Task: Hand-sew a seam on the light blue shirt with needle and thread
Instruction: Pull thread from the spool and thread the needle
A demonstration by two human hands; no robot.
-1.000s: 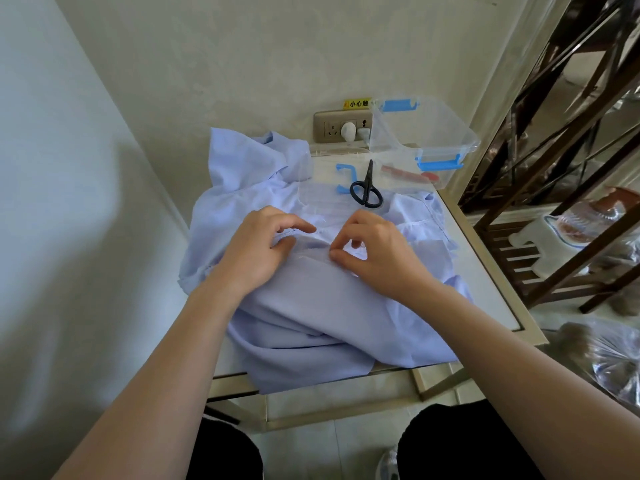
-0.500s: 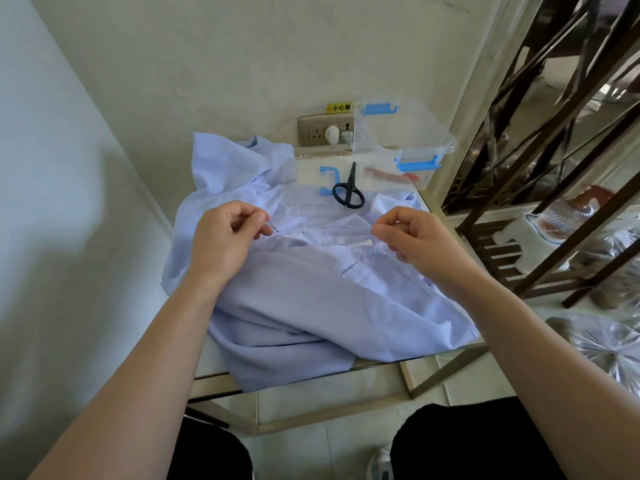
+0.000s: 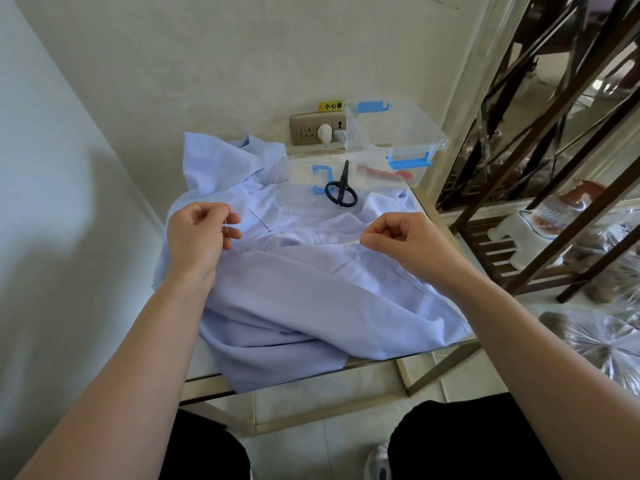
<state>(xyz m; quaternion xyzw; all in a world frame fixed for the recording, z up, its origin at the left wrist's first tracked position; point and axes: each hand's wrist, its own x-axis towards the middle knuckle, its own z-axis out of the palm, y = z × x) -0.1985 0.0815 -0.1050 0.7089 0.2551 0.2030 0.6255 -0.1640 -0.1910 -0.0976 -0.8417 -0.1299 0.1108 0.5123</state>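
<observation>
My left hand (image 3: 199, 237) and right hand (image 3: 401, 239) hover well apart above the light blue shirt (image 3: 311, 299) on the tabletop (image 3: 427, 216), fingers curled, each pinching thread (image 3: 225, 226). The needle (image 3: 259, 220) lies on the cloth near the left.

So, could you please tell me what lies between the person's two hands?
In the head view, the rumpled light blue shirt, with a thin metal needle on it near the left hand.

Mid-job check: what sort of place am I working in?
Probably a home corner: a small table against a wall socket, a clear storage box, and a wooden shelf rack beside it.
</observation>
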